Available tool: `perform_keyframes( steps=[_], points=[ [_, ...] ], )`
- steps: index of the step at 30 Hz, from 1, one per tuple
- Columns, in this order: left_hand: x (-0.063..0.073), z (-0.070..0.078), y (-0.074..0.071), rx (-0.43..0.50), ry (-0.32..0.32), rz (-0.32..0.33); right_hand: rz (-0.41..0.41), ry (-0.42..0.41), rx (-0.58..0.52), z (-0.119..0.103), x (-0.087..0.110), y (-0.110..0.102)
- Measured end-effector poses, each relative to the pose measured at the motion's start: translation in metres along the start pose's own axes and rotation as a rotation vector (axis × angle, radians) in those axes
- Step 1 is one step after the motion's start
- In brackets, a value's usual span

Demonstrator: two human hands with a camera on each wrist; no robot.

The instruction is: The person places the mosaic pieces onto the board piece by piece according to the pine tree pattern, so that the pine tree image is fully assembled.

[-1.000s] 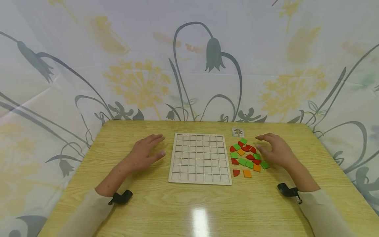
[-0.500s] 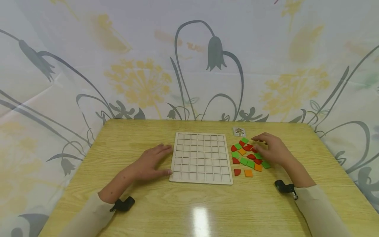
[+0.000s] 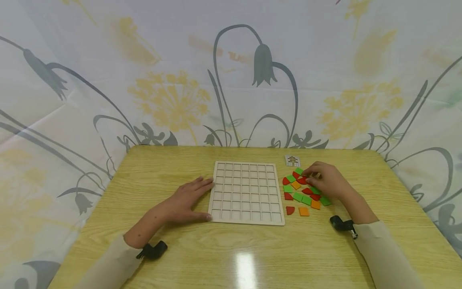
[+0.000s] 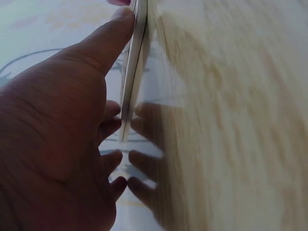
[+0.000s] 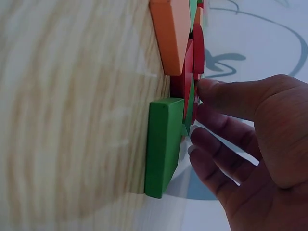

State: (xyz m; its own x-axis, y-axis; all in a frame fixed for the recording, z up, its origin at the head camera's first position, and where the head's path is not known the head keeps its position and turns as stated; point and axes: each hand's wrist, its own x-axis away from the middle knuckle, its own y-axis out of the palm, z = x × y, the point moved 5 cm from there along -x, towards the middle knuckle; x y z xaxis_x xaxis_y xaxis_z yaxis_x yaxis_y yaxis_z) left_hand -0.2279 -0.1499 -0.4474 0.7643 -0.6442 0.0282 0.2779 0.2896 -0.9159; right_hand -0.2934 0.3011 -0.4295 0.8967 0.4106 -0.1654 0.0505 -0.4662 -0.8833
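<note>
A pale wooden grid board (image 3: 246, 223) lies flat on the table, its square cells bare. My left hand (image 3: 184, 202) rests at its left side with fingers straight; the thumb touches the edge near the lower left corner. In the left wrist view the thumb lies along the board's edge (image 4: 138, 45). My right hand (image 3: 326, 180) is at the upper right of a pile of coloured tiles. Its thumb and index finger pinch a red tile (image 3: 304, 178), partly hidden by the fingertips. In the right wrist view a green square tile (image 5: 163, 144) lies nearby.
Red rounded tiles and green square tiles (image 3: 306, 200) lie loose right of the board, some overlapping. An orange square tile (image 3: 304, 211) and a red quarter-round tile (image 3: 290, 210) sit in front. A small pattern card (image 3: 292, 161) lies behind the pile. A patterned curtain (image 3: 231, 80) hangs behind the table.
My left hand has moved right and nearer to me, onto the board's left edge. My right hand has moved left over the pile, and its thumb and index finger have closed together at a red tile.
</note>
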Motion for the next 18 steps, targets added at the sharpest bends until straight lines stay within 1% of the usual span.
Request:
perform_keyframes(
  steps=[7,18],
  points=[
    [-0.0012,0.0003,-0.0002,-0.002,-0.001,-0.007,-0.016,-0.02,0.021,0.0005,-0.0014,0.0015],
    [-0.0011,0.0014,0.0005,0.011,-0.01,-0.018,-0.029,0.016,0.018,-0.0013,-0.0021,0.0039]
  ],
)
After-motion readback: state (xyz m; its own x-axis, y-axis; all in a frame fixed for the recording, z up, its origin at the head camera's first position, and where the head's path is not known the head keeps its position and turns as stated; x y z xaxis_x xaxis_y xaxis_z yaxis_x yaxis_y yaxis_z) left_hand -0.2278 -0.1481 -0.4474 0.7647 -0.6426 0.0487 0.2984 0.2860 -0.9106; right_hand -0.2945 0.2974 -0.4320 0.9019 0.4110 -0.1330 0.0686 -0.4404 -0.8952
